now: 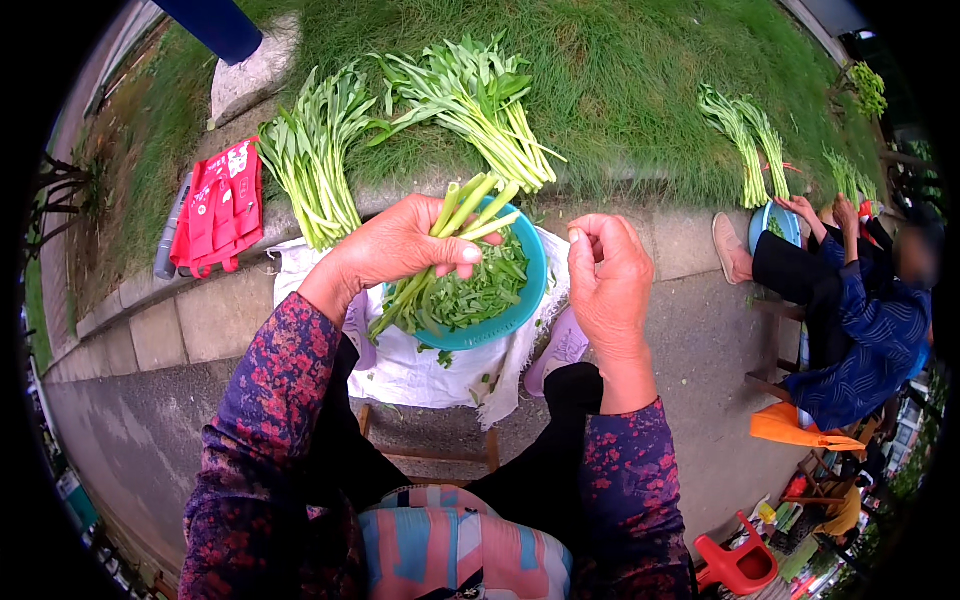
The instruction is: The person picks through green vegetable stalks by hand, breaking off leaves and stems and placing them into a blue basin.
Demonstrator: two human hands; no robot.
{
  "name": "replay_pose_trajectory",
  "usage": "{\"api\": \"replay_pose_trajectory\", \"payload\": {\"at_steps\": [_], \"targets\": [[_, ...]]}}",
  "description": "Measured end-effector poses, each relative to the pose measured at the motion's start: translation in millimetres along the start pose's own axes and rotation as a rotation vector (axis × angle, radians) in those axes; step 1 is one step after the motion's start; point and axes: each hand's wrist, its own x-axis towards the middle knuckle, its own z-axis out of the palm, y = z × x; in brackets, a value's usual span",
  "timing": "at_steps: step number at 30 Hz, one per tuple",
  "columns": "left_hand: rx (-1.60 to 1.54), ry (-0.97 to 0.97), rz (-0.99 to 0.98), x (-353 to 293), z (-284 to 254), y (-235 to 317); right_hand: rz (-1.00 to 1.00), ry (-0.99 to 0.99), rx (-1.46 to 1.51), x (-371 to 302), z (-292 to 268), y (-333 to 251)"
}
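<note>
My left hand grips a bunch of green vegetable stalks, cut ends pointing up and right, leaves hanging down over a blue bowl. The bowl holds trimmed green leaves and sits on a white cloth. My right hand hovers just right of the bowl, fingers curled, thumb and forefinger pinched near the stalk ends; whether a small piece is pinched is unclear. Two bundles of long green stalks lie on the grass beyond the kerb, the left bundle and the right bundle.
A red bag lies on the kerb at left. Another person sits at right beside a second blue bowl and more bundles of greens. A red stool stands at lower right. A wooden stool frame carries the cloth.
</note>
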Motion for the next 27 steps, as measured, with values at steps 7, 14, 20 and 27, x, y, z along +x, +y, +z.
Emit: {"api": "replay_pose_trajectory", "payload": {"at_steps": [7, 14, 20, 27], "targets": [[0.034, -0.052, -0.029, -3.0, -10.4, 4.2, 0.016, -0.315, -0.044, -7.0, 0.8, 4.8], [0.053, -0.133, -0.106, 1.0, -3.8, 1.0, 0.126, -0.200, 0.236, -7.0, 11.7, -0.3], [0.172, -0.175, -0.103, 6.1, 1.1, -10.4, 0.534, -0.343, 0.607, -8.7, 17.7, -1.2], [0.119, -0.041, 0.024, 9.7, 1.2, -17.0, 0.676, -0.303, 0.874, -4.6, 11.4, -6.9]]}}
